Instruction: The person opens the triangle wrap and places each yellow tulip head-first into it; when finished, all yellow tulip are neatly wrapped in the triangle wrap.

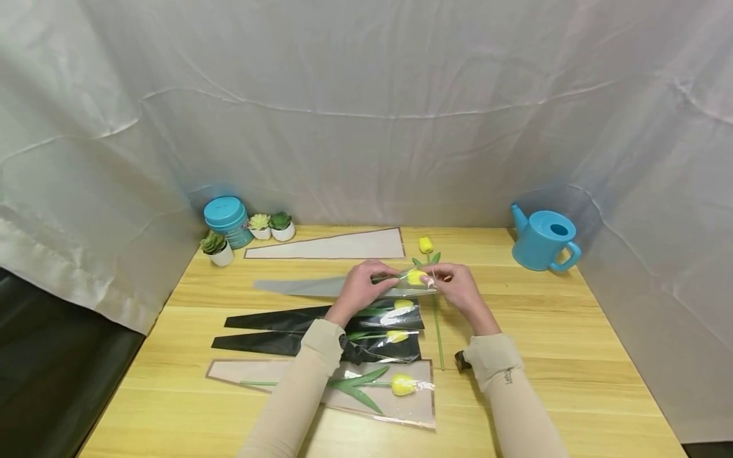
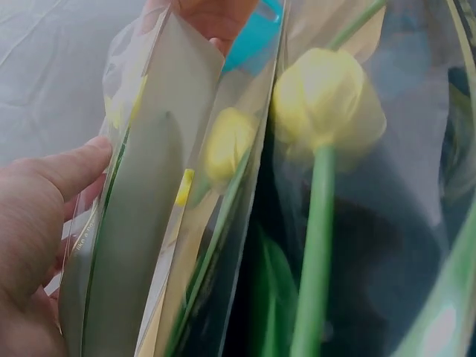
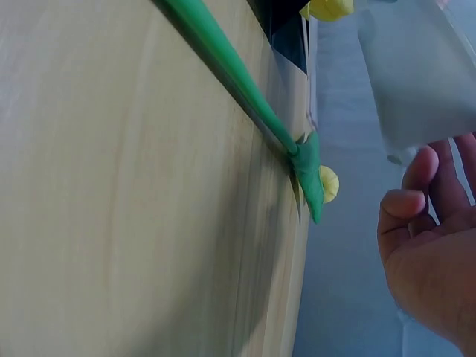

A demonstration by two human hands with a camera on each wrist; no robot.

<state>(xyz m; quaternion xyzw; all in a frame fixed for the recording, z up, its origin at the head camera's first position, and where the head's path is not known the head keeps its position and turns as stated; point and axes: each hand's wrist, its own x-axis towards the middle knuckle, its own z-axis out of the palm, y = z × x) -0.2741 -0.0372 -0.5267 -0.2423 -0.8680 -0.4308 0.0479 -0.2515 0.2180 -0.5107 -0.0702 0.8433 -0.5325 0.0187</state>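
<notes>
My left hand (image 1: pixel 366 286) grips a grey flower sleeve (image 1: pixel 303 287) by its side, thumb on the near face in the left wrist view. A yellow tulip (image 1: pixel 416 278) lies along this sleeve, its head near the wide end. At that wide end my right hand (image 1: pixel 458 289) pinches the clear film's edge; the right wrist view shows its curled fingertips (image 3: pixel 405 201) at the sleeve's corner. Another yellow tulip (image 1: pixel 425 245) lies on the table beyond, its stem passing beneath the right hand. Nearer me, two black sleeves (image 1: pixel 263 319) (image 1: pixel 252 342) each hold a yellow tulip.
A pale sleeve with a brown border (image 1: pixel 409 407) and a tulip lies at the front. At the back is a white sleeve (image 1: pixel 355 245). Potted succulents (image 1: pixel 220 254) and a blue tin (image 1: pixel 226 219) stand back left, a blue watering can (image 1: pixel 541 245) back right.
</notes>
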